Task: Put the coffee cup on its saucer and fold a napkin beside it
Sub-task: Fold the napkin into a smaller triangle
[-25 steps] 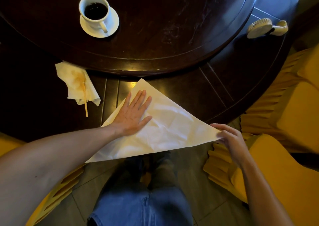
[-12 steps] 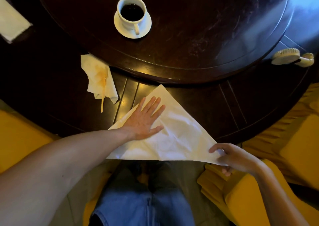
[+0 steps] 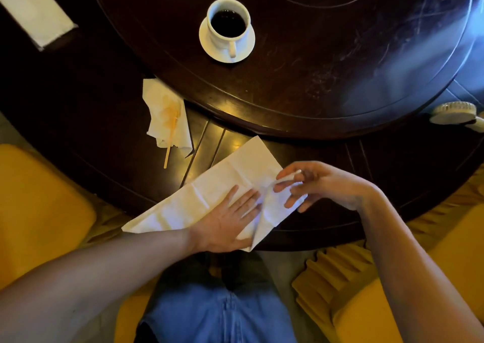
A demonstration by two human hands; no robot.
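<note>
A white coffee cup (image 3: 227, 22) full of dark coffee stands on its white saucer (image 3: 246, 47) on the raised round turntable. Nearer me, a white napkin (image 3: 222, 183) lies on the table's dark outer ring, folded into a long shape. My left hand (image 3: 230, 225) lies flat on the napkin, fingers spread, pinning it down. My right hand (image 3: 317, 185) pinches the napkin's right corner between its fingertips and holds that corner over the napkin, just above my left fingers.
A crumpled stained napkin (image 3: 167, 115) with a wooden stirrer (image 3: 169, 143) lies to the left. A white napkin stack (image 3: 34, 10) sits at the far left, a pale brush (image 3: 455, 112) at the right edge. Yellow chairs (image 3: 39, 198) flank my denim-clad legs (image 3: 220, 314).
My right hand has lifted the napkin's right corner from the table edge and carried it left over the napkin. The triangle is now narrower. The view has shifted.
</note>
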